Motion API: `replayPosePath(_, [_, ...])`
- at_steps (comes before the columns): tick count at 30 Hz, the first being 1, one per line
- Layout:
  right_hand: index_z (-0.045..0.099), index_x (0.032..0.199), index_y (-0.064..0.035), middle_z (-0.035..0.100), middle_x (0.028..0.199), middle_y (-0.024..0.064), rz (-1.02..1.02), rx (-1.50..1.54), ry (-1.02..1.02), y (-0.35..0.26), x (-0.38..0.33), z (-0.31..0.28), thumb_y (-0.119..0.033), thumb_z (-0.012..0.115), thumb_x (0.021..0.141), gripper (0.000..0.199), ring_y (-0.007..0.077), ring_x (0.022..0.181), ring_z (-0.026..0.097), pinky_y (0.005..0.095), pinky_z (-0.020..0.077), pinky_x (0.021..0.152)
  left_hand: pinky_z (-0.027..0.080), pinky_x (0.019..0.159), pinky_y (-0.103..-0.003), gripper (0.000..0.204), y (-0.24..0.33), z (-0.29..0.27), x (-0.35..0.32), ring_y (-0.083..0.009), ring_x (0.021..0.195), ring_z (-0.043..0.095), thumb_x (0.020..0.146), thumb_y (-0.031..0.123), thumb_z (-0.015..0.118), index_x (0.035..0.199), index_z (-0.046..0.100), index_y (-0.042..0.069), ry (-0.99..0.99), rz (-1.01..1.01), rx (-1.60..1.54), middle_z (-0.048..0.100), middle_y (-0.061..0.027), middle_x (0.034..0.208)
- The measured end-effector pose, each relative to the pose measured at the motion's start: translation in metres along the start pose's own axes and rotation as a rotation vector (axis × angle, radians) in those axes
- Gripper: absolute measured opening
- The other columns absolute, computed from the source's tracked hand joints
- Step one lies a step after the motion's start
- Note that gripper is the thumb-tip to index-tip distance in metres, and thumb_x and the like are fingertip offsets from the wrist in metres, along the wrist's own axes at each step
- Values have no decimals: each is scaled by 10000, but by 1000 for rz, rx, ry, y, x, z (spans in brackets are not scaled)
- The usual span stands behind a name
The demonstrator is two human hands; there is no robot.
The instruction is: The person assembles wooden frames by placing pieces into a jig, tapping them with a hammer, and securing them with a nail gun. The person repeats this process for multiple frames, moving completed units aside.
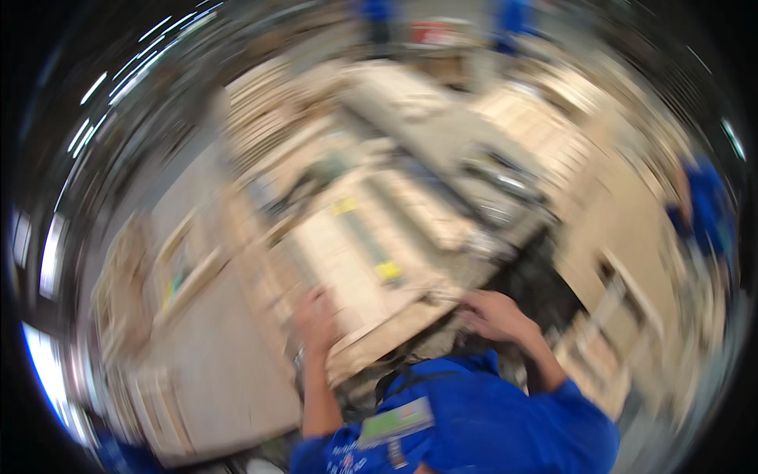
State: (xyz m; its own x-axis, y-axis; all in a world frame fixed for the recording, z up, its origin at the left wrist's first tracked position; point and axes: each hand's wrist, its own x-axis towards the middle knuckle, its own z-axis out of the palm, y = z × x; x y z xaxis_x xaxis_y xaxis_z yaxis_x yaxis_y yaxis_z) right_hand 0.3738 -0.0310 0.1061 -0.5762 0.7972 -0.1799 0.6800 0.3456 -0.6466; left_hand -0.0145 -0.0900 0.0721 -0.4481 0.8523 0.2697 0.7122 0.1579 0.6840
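At near centre of head cam view, v. blurred: left hand (pixel 316 320) by near left edge of pale wood panel (pixel 328 245), right hand (pixel 496 316) by its near right corner; can't tell if either grips. Dark strip (pixel 365 241) w/ yellow ends on panel, stacked wood pcs (pixel 257 107) far left, person in blue (pixel 703 201) far right
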Motion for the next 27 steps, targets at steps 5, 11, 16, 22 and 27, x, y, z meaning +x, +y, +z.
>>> replayPosePath(5, [683, 1282, -63, 743, 1071, 190, 58, 138, 158, 75, -55, -48, -314, 670, 1009, 371, 402, 1031, 712, 499, 564, 877, 556, 818, -360, 179, 51, 64, -19, -243, 871, 700, 1025, 132, 702, 1078, 747, -33, -66, 71, -158, 762, -159, 997])
replayPosePath(11, [708, 1286, -57, 764, 1162, 178, 505, 169, 560, 194, -132, -117, -233, 673, 983, 352, 370, 1040, 743, 449, 594, 913, 556, 791, -354, 154, 130, 118, -8, -228, 826, 692, 1011, 94, 702, 1078, 742, -39, -325, 241, -144, 750, -137, 942])
replayPosePath(16, [700, 1222, -76, 698, 1250, 191, 1008, -464, 572, 347, -199, -156, -89, 645, 888, 338, 404, 1215, 647, 515, 552, 987, 567, 806, -382, 124, 187, 142, -4, -287, 859, 733, 965, 74, 732, 1051, 763, -10, -379, 384, -125, 764, -162, 957])
replayPosePath(22, [673, 1132, -132, 744, 1148, 162, 1108, -546, 355, 442, -233, -161, -198, 545, 982, 208, 389, 1115, 712, 558, 549, 944, 578, 823, -425, 154, 197, 160, -15, -337, 917, 743, 941, 176, 772, 1024, 779, 46, -494, 349, -28, 772, -152, 969])
replayPosePath(27, [681, 1166, -137, 759, 1106, 165, 1018, -551, 155, 442, -240, -191, -239, 618, 951, 247, 387, 1077, 732, 535, 583, 893, 580, 817, -443, 182, 184, 161, -21, -346, 922, 734, 950, 230, 754, 1013, 777, 62, -496, 352, -82, 775, -140, 978])
